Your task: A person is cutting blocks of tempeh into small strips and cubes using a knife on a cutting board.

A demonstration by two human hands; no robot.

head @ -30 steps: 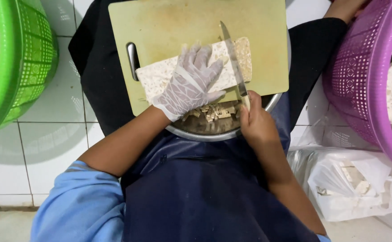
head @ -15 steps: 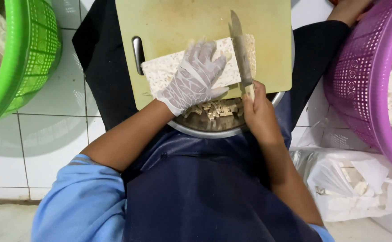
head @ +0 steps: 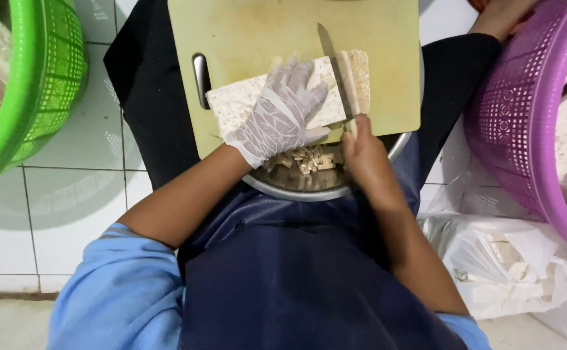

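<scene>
— What was the left hand (head: pixel 278 111) doing?

— It wore a thin clear plastic glove and lay flat, fingers spread, on a pale speckled rectangular block of tempeh (head: pixel 244 104); it pressed down on the block and closed around nothing.

— And the right hand (head: pixel 363 152)?

— Bare; it was closed around the handle of a long narrow-bladed kitchen knife (head: pixel 332 65); the blade ran away from the person across the block, just right of the gloved fingertips; a thin slice (head: pixel 360 78) stood on the far side of the blade, at the block's right end.

— Where did the block lie?

— On a yellowish-green plastic cutting board (head: pixel 283 32) with a slot handle at its left edge; the block sat along the board's near edge, reaching from the slot towards the right edge.

— What was under the board?

— A round steel bowl (head: pixel 296 191) showed below the board's near edge, holding small cut pieces of tempeh (head: pixel 306 162); the board covered its far part.

— Anything around it?

— A green plastic mesh basket (head: pixel 37 84) stood on the white tiled floor (head: pixel 69 194) to the left; a purple plastic mesh basket (head: pixel 510 123) to the right; a clear plastic bag (head: pixel 516 266) with pale pieces inside lay near the purple one; another person's hand (head: pixel 497 16) showed at the top right.
</scene>
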